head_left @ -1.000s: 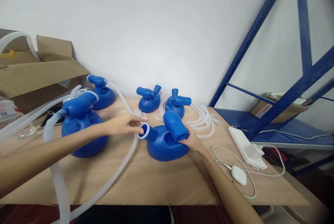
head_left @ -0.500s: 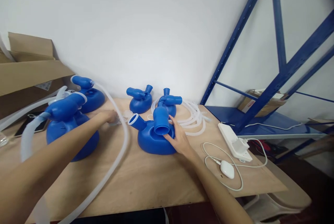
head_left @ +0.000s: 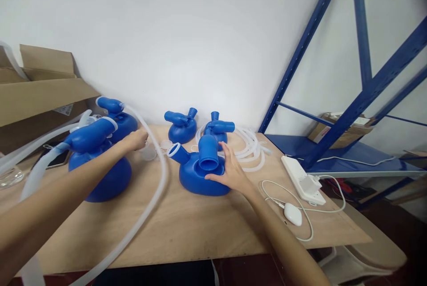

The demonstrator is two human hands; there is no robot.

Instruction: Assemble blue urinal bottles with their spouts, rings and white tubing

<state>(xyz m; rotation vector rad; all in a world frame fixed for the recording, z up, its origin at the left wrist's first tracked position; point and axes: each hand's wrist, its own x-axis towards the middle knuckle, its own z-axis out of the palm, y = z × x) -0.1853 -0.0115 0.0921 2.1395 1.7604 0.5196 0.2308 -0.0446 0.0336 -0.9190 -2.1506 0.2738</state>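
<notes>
In the middle of the frame a blue jug [head_left: 191,181] sits on the wooden table [head_left: 187,228], its wide spout [head_left: 208,150] facing the viewer and its neck, tipped with a white ring [head_left: 174,149], leaning toward the left of the frame. The right hand [head_left: 233,170] comes in from the lower right with thumb and fingers spread apart beside the spout, the thumb just below its mouth; whether it presses on the jug cannot be told. The left hand [head_left: 136,139] reaches in from the left edge, its fingers curled and turned away, so what they might pinch cannot be told; it is near some clear caps [head_left: 148,152] left of centre. A pale hose [head_left: 160,183] curves from the left middle down to the bottom edge, passing between the left hand and the jug. Two more blue jugs stand left of centre, the nearer one [head_left: 111,181] partly behind the left forearm. Behind the central jug are two others, the right one beside coiled tubing [head_left: 255,155]. At the lower right lie a white power strip [head_left: 296,175] and a small white case [head_left: 292,214]. An open carton [head_left: 43,99] fills the upper left, and a blue shelf [head_left: 353,161] stands at the right.
</notes>
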